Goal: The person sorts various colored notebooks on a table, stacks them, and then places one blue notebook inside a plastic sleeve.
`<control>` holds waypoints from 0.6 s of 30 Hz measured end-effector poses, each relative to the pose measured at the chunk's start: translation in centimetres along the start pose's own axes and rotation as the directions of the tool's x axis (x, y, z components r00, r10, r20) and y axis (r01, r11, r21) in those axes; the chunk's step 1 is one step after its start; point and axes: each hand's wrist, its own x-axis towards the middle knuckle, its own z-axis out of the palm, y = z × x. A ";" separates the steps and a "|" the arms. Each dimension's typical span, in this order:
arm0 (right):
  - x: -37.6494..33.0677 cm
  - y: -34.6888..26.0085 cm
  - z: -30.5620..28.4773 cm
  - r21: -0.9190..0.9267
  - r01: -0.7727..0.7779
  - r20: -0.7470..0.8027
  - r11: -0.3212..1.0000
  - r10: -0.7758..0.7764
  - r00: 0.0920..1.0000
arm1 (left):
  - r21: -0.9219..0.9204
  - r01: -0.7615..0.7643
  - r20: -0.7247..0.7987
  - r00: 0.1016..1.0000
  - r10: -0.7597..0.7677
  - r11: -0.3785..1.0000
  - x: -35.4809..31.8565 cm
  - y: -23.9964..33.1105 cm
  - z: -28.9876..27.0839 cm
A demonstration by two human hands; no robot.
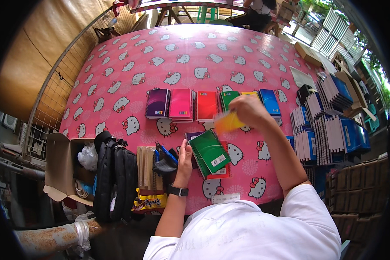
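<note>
My right hand (pixel 249 112) is closed on a small yellow-orange notebook (pixel 228 123), smeared by motion, above the row of notebooks. My left hand (pixel 185 159) is open, fingers straight and on edge, beside the left side of a loose pile. On top of that pile lies a green spiral notebook (pixel 209 151), tilted, with a red notebook (pixel 221 172) and a purple one partly showing under it. Beyond it runs a row of spiral notebook stacks: purple (pixel 157 103), pink (pixel 180 104), red (pixel 206 105), green (pixel 228 98), yellow partly hidden by my right hand, and blue (pixel 270 102).
Stacks of blue-covered notebooks (pixel 333 125) crowd the table's right side. At the left stand an open cardboard box (pixel 58 164), a black bag (pixel 117 177), brown bundles (pixel 148 169) and a yellow packet (pixel 150 201). A pink patterned cloth (pixel 182 69) covers the table. Someone sits beyond it.
</note>
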 end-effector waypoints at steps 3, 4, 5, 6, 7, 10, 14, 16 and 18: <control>-0.2 -3.7 3.6 -0.107 0.489 0.211 0.866 -0.461 0.862 | -0.313 0.107 0.162 0.985 -0.057 0.944 0.2 1.8 1.2; -0.6 -5.7 4.4 -0.027 0.630 0.109 0.776 -0.625 0.773 | -0.395 0.074 0.159 0.987 -0.011 0.916 0.4 2.0 1.0; -0.2 -6.4 6.2 0.059 0.651 -0.114 0.756 -0.643 0.757 | -0.226 0.018 0.121 0.993 0.010 0.974 0.5 1.5 0.9; 0.7 -5.5 6.9 0.065 0.583 -0.242 0.810 -0.554 0.796 | -0.048 -0.035 0.086 0.996 0.039 0.998 0.4 0.4 0.6; 2.2 -4.6 7.1 0.084 0.520 -0.358 0.850 -0.461 0.812 | 0.128 -0.077 0.046 0.996 0.071 0.989 0.2 -0.7 0.5; 4.8 4.9 8.1 0.285 0.165 -0.634 0.944 0.057 0.771 | 0.289 -0.099 -0.034 0.993 0.114 0.952 -0.6 0.1 1.8; 2.0 18.2 10.8 0.047 -0.761 -0.516 0.647 0.669 0.536 | 0.350 -0.088 -0.062 0.991 0.117 0.933 -0.5 0.7 2.7; 1.6 19.7 11.5 0.020 -0.843 -0.347 0.538 0.794 0.499 | 0.388 -0.080 -0.086 0.989 0.122 0.918 -0.4 0.9 2.8; 1.5 20.1 10.9 -0.026 -0.828 -0.264 0.561 0.795 0.547 | 0.406 -0.074 -0.108 0.986 0.129 0.911 -0.5 0.8 3.3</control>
